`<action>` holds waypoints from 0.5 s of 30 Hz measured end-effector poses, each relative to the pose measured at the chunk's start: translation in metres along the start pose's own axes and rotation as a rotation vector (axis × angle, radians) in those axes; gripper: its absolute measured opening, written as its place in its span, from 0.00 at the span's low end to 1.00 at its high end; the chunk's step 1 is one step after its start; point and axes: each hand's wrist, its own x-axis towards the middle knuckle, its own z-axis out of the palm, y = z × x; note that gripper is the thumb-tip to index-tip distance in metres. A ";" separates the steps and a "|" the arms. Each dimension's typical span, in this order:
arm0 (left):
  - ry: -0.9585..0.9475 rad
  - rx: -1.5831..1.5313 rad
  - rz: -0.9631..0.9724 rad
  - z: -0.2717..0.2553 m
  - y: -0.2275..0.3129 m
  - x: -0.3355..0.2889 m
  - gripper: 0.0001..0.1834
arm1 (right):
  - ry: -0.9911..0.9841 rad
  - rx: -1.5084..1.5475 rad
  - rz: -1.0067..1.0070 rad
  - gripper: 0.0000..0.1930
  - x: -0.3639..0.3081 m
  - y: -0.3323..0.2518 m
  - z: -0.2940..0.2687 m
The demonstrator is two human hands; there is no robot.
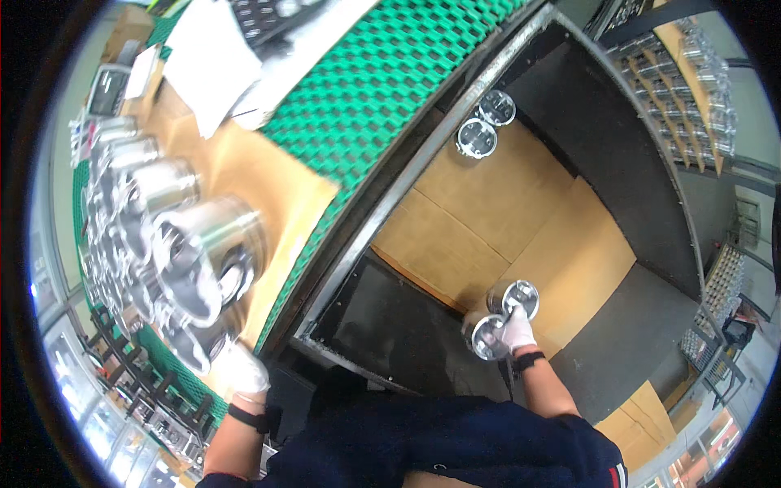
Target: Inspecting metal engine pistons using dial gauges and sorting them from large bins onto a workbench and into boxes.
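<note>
My right hand [517, 332], in a white glove, reaches down into a dark bin. Its fingers are hooked over the rim of one shiny metal piston [521, 294], and a second piston [488, 338] sits against the same hand. Whether both are gripped is hard to see. On the left, my gloved left hand [244, 370] is closed at the rim of a tilted piston [213, 340] at the edge of the bench; blur hides part of its fingers. Just above it stands a larger-looking piston [211, 252] on brown cardboard.
Two more pistons [486, 122] stand at the bin's far end on a cardboard liner [455, 211]. A raised metal rim [390, 199] separates bin and bench. Green mesh matting [382, 81], papers [207, 61] and rows of pistons [122, 220] cover the bench. Stacked pistons [675, 98] stand far right.
</note>
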 end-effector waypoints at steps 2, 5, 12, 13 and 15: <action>0.254 -0.752 0.289 0.009 0.020 0.016 0.13 | 0.170 -0.225 -0.075 0.28 -0.043 0.020 0.002; 0.298 -0.529 0.320 -0.034 0.079 0.010 0.14 | 0.282 -0.302 -0.077 0.37 -0.119 -0.020 -0.016; 0.204 -0.486 0.629 -0.099 0.051 -0.018 0.29 | 0.529 -0.599 -0.791 0.28 -0.286 -0.145 0.001; 0.160 -0.438 0.705 -0.098 0.035 -0.024 0.32 | 0.471 -0.643 -0.872 0.28 -0.306 -0.166 0.007; 0.087 -0.401 0.808 -0.088 0.002 -0.039 0.37 | 0.369 -0.715 -0.991 0.27 -0.339 -0.203 0.024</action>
